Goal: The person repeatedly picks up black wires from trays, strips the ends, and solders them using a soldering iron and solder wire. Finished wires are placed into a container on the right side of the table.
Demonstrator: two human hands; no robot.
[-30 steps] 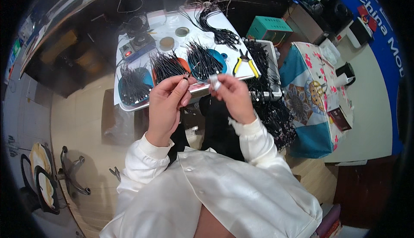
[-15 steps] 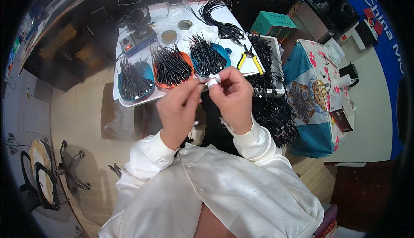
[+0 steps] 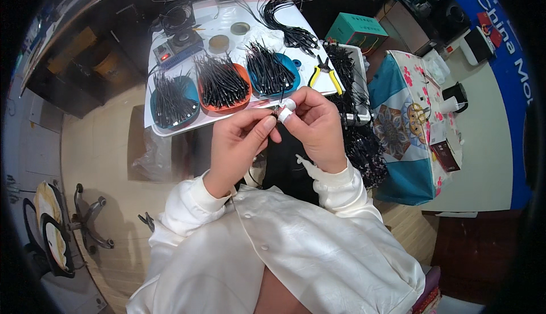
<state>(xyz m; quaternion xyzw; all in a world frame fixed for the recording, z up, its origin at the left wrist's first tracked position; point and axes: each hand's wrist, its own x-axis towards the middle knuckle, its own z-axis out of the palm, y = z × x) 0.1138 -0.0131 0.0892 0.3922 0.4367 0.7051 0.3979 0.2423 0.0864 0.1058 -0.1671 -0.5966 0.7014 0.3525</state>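
Fingers point(image 3: 260, 131) of the left hand point(image 3: 236, 146) pinch a small dark wire point(image 3: 275, 114) just in front of the surface point(image 3: 227, 14). White-wrapped fingertips point(image 3: 285, 116) of the right hand point(image 3: 318, 135) sit close together at it; whether they grip it, I cannot tell. On the surface, a left blue bowl point(image 3: 193, 90), an orange bowl point(image 3: 245, 74) and a right blue bowl point(image 3: 292, 67) each bristle with black wires point(image 3: 173, 97). Beside it, a white bin point(image 3: 362, 81) is heaped with dark cables point(image 3: 343, 67).
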